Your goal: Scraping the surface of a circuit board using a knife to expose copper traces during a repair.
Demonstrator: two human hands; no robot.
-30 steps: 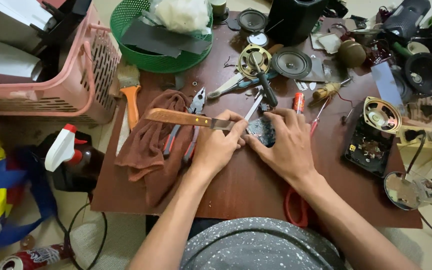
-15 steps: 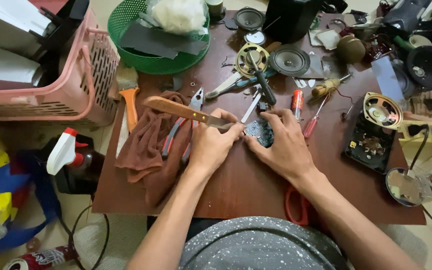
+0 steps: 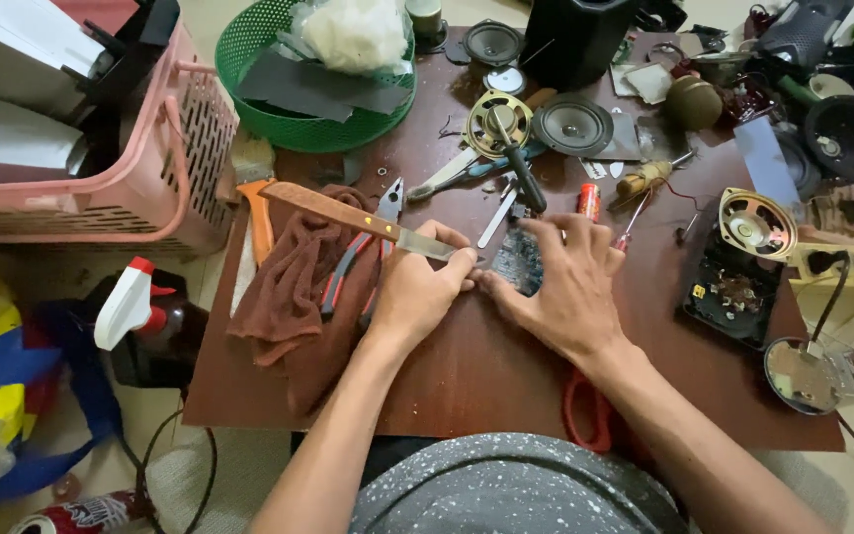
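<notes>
Leaning over a dark brown table [image 3: 467, 386], the person is working with both hands close together near its middle. Nearest the body, a red loop of cord [image 3: 585, 410] is lying at the table's front edge, partly under the right forearm. The left hand [image 3: 417, 292] is closed in a grip around a knife [image 3: 368, 218], fingers wrapped where blade meets the wooden handle, which is sticking up and away to the left; the blade tip is hidden between the two hands. The right hand [image 3: 560, 282] is lying spread, fingers pressing down on a small dark circuit board [image 3: 518, 262] that is resting flat on the table, just beside the left hand's knuckles. Left of the hands, a brown cloth [image 3: 294, 287] is draping over the table with red-handled pliers [image 3: 358, 252] lying on it. Right of the hands, a black box [image 3: 733, 292] is carrying a gold-framed speaker [image 3: 755, 222]. Farther off, another speaker [image 3: 572, 124] is sitting beside a screwdriver [image 3: 516, 163]. At the far edge a green basket [image 3: 249, 59] is holding grey sheets, and a pink basket [image 3: 165, 188] is standing off the table's left corner.
</notes>
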